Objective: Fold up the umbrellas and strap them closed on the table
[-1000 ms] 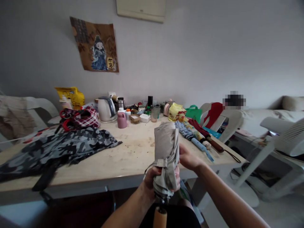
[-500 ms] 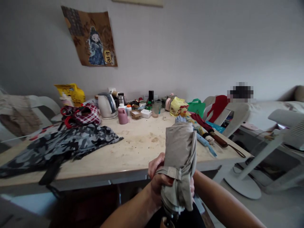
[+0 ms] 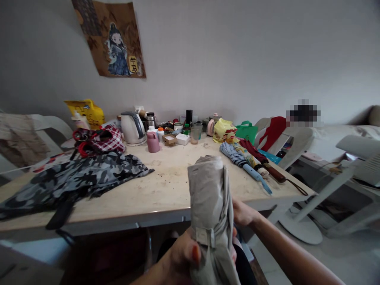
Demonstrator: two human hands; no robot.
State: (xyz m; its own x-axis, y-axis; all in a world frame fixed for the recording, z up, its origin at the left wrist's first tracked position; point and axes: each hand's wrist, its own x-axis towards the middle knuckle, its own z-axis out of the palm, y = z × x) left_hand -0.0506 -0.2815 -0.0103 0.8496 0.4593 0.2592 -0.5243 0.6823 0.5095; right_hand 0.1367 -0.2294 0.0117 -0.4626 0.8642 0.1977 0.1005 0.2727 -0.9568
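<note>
A grey umbrella (image 3: pixel 209 198), folded, is held up at the table's (image 3: pixel 169 190) near edge, its upper end showing against the tabletop and its lower end running out of view. It leans slightly, and a strap (image 3: pixel 204 236) crosses its near face. The left hand (image 3: pixel 184 249) grips the umbrella below table height, the thumb (image 3: pixel 195 255) pressed on the near side by the strap. Fingertips show at the far edge of the cloth, though whose they are is hard to tell. The right hand (image 3: pixel 243 211) is at the umbrella's right side, just in front of the table; its fingers are mostly hidden behind the cloth, so I cannot tell whether they pinch it or only touch it.

On the table's right end a blue umbrella (image 3: pixel 234 154), a patterned umbrella (image 3: pixel 249 156) and a red umbrella (image 3: pixel 252 149) lie side by side, handles towards the near edge. On the table's left end a camouflage umbrella (image 3: pixel 77 178) lies loosely spread, its black handle (image 3: pixel 61 213) reaching over the near edge. A plaid bundle (image 3: pixel 111 138) sits behind it. Along the table's back stand a kettle (image 3: pixel 130 128), a pink jug (image 3: pixel 153 142), a white box (image 3: pixel 182 139) and a yellow pack (image 3: pixel 225 132). A fan (image 3: pixel 359 154) stands right of the table.
</note>
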